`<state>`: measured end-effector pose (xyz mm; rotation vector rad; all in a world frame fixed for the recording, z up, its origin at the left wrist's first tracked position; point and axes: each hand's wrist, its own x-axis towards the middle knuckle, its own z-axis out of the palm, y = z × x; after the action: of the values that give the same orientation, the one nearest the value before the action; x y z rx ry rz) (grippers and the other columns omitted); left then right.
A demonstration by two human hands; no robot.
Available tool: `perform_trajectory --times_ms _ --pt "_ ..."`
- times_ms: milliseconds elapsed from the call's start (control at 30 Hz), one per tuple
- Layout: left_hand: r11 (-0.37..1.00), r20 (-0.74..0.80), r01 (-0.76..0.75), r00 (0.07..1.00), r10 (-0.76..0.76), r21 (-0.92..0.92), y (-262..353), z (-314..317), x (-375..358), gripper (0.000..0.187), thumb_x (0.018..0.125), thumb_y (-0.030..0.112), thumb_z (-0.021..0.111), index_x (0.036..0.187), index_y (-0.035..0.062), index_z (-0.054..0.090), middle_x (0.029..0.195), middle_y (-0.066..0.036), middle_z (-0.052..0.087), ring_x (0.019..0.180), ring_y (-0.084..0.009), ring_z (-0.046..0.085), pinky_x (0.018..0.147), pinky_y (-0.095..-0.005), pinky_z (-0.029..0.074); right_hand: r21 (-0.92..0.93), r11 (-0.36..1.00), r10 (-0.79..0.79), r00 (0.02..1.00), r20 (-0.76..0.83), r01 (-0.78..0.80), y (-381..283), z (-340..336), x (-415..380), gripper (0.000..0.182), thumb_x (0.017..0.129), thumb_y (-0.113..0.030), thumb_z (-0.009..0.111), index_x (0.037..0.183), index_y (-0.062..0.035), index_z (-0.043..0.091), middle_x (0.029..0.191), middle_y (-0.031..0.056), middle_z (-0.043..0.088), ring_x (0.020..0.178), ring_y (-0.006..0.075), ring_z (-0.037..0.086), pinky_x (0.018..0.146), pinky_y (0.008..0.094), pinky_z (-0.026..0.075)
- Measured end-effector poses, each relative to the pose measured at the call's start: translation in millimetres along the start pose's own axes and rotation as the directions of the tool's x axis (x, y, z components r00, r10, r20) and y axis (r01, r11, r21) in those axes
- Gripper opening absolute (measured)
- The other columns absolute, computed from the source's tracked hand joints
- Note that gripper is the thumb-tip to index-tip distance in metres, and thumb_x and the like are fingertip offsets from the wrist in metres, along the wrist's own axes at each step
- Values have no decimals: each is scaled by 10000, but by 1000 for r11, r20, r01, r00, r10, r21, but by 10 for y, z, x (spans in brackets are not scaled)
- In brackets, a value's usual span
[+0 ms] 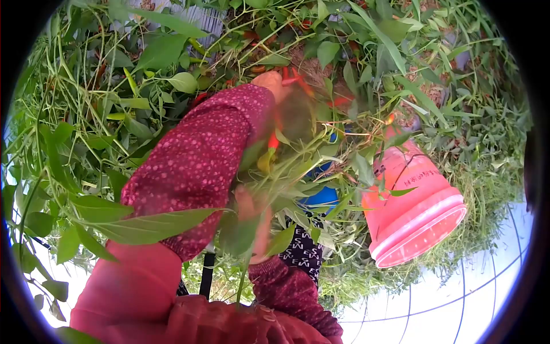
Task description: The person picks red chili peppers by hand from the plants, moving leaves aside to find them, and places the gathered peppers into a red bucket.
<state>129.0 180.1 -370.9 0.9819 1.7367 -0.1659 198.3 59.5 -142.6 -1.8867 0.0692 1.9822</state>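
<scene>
My left hand [272,84] reaches up at the top centre, closed at the red peppers [293,78]; its fingertips are partly hidden. Lower down, my right hand [254,221] is blurred by motion and wrapped round the leafy pepper plant [286,172], with a leaf covering part of the palm. An orange-red pepper [274,140] hangs on this plant between the two hands. Both sleeves are dark red with light spots.
A pink bucket [409,198] lies tilted at the right, its mouth facing down. Something blue [322,198] shows behind the stems. Dense green plants with scattered red peppers surround the hands. A large leaf [154,226] crosses the left sleeve. Patterned dark cloth [301,252] is at lower centre.
</scene>
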Motion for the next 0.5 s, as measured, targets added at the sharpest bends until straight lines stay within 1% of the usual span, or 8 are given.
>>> perform_trajectory --times_ms 33,67,233,300,367,433,467,500 --pt "996 60 79 995 -82 42 31 54 71 383 745 364 648 977 60 629 958 -159 619 918 -302 588 816 -377 455 65 987 -152 987 47 149 36 18 15 300 911 -176 527 1138 16 481 1017 47 551 918 128 491 818 262 386" --pt "996 74 68 995 -72 60 22 94 123 465 732 415 661 994 33 619 991 -171 612 941 -298 588 847 -373 448 177 984 -42 998 48 33 129 -60 -21 338 916 -171 515 1196 11 460 1141 79 532 1037 157 469 911 287 342" --pt "986 150 116 980 -133 116 -320 113 226 519 694 435 687 999 20 618 1040 -190 573 1006 -279 550 879 -357 429 -7 991 -136 990 25 136 26 -23 -19 285 908 -158 533 1139 3 487 957 14 537 861 103 473 766 245 384" --pt "997 182 72 980 -75 24 -558 161 298 543 671 416 678 1022 8 605 1075 -149 583 1004 -271 565 862 -338 448 -44 986 -161 987 -10 160 18 -20 -35 268 904 -152 540 1120 -1 495 895 -10 523 801 84 460 712 229 387" --pt "990 172 132 977 -122 -47 -671 89 225 499 684 376 656 1002 -5 609 1008 -168 605 955 -277 581 839 -341 450 37 999 -36 997 -62 39 41 -27 -38 235 899 -147 549 1084 -8 507 817 -42 480 724 58 417 636 210 364" --pt "864 224 258 959 -175 -431 -1144 286 379 415 684 343 641 921 4 622 952 -157 625 876 -235 599 763 -344 462 21 1000 17 999 -51 -16 -13 -37 -65 248 893 -135 556 1101 -14 495 844 -33 487 734 67 427 643 214 368" --pt "779 282 360 928 -243 -513 -881 -96 -31 371 686 354 626 878 36 619 860 -104 621 742 -180 576 678 -353 453 100 994 56 998 -39 -52 24 -53 -57 271 884 -128 567 1119 -18 486 862 -28 488 754 71 440 653 216 382" --pt "776 279 363 928 -248 -516 -1006 -112 -59 371 686 354 626 878 36 619 860 -104 621 742 -180 576 678 -353 453 106 992 74 997 -20 -72 71 -111 -52 306 886 -138 563 1150 -19 463 921 -10 498 784 81 460 679 223 400"
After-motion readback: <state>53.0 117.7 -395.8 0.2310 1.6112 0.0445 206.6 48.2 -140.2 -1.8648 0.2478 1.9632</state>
